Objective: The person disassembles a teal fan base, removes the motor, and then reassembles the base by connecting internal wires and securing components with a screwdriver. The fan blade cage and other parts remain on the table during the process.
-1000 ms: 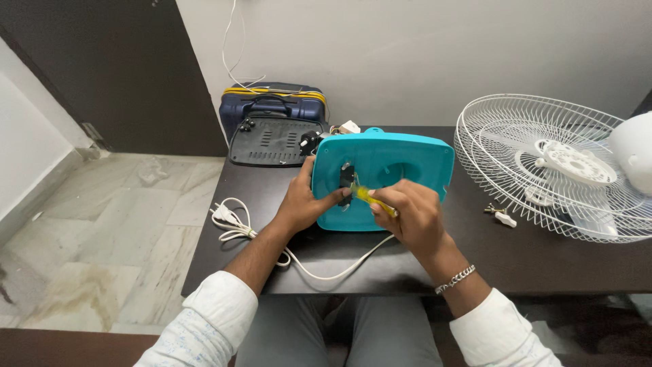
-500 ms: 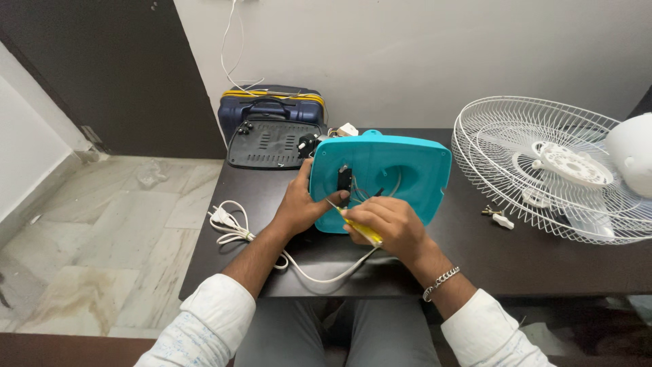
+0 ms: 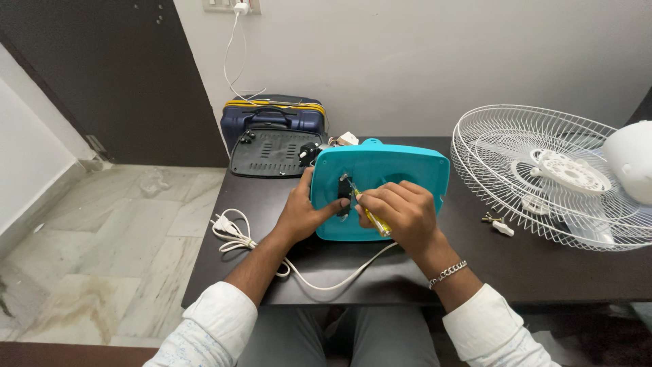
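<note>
Screwdriver (image 3: 371, 219), yellow handle, sits clenched in right hand (image 3: 401, 211), tip at black part (image 3: 345, 191) on turquoise fan base (image 3: 380, 187), table centre. Left hand (image 3: 302, 211) grips base's 9 o'clock edge, thumb by black part. White grille (image 3: 543, 173) lies off at 3 o'clock, black cover plate (image 3: 268, 153) at 11, loose bits (image 3: 499, 224) nearby. Judging by this: fan's well apart, base fastening work in hand, cord (image 3: 234, 234) unplugged.

White wall (image 3: 421, 61), marble floor (image 3: 102, 251)

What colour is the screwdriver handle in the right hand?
Yellow; the screwdriver shows in the head view, gripped by the right hand.
</note>
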